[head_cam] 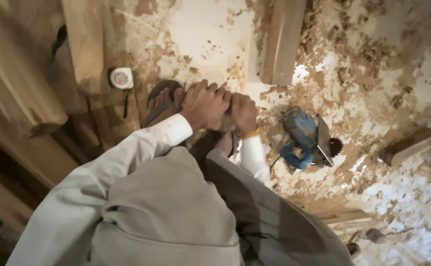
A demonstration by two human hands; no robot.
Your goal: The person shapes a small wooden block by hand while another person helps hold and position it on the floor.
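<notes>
Head: two hands (223, 106); one saw (304, 140).

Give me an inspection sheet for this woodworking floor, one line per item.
Surface: floor, pale, strewn with sawdust and shavings.
Job's things: hands clasped together over the feet; what they hold is hidden.
Clutter: blue circular saw on its side; white tape measure; wood block; plank.
Grippers: left hand and right hand closed, touching each other.
Cables: saw cord beside the saw.
Surroundings: timber beams on the left; sandal under the hands.
</notes>
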